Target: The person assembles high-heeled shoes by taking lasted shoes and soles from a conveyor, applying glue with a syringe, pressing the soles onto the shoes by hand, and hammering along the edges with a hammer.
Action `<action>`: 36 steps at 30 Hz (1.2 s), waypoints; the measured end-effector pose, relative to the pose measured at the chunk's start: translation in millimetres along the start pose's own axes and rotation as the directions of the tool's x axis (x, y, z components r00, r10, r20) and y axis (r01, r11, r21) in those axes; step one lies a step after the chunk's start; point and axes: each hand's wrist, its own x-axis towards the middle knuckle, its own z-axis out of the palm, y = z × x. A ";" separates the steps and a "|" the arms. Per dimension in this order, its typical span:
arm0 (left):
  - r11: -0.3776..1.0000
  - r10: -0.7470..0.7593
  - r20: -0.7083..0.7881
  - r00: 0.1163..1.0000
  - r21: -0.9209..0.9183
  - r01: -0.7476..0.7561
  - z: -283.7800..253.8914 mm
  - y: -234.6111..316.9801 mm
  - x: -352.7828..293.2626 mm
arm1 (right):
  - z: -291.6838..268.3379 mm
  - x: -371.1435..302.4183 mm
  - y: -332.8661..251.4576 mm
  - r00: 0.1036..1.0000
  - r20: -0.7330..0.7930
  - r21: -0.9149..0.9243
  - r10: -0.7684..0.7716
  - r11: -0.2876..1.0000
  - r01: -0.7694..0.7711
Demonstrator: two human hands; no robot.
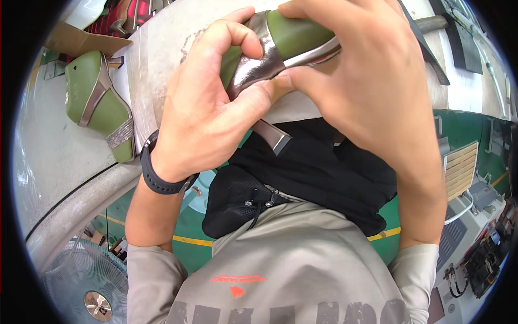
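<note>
1. A green shoe form with a metallic strap (275,51) is gripped in both bare hands, close under the camera and above the rim of a pale workbench (59,151); every place below is given relative to this held shoe.
2. The left hand (208,116) is wrapped around the shoe's lower left end, with the thumb pressed onto the shiny pewter-coloured strap (259,67) and the fingers curled over the top. A dark watch band (156,175) is worn on that wrist.
3. The right hand (367,86) is closed over the shoe's upper right end, its thumb tip laid against the strap's edge beside the left thumb.
4. The two-handed grip appears to be used so that the strap can be pressed flat against the form while the shoe is kept from turning; this is a judgement.
5. The shoe's long axis is seen running diagonally, from lower left to upper right. Which end is the toe cannot be told, since both ends are covered.
6. A loose tail of the strap (272,137) is seen hanging below the shoe, over a black pouch (302,173) on the person's lap.
7. Well to the left of the held shoe, a second green shoe with a glittery heel (97,102) is lying on the workbench.
8. Far below and left, a fan (86,281) is visible on the floor.
</note>
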 end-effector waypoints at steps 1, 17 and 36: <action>1.000 -0.027 -0.108 0.994 -0.010 0.027 4.1 -3.5 -1.7 | -16.1 12.2 -15.7 0.990 0.109 0.002 0.087 0.996 -0.088; 0.818 0.305 0.071 0.950 0.492 -0.299 -8.7 -24.3 31.8 | -47.5 8.6 14.2 0.983 0.179 -0.057 0.050 0.998 -0.040; 0.907 0.152 0.186 0.971 0.363 -0.212 2.7 3.6 60.7 | -100.7 -25.6 78.2 0.897 0.397 -0.138 0.195 0.979 -0.152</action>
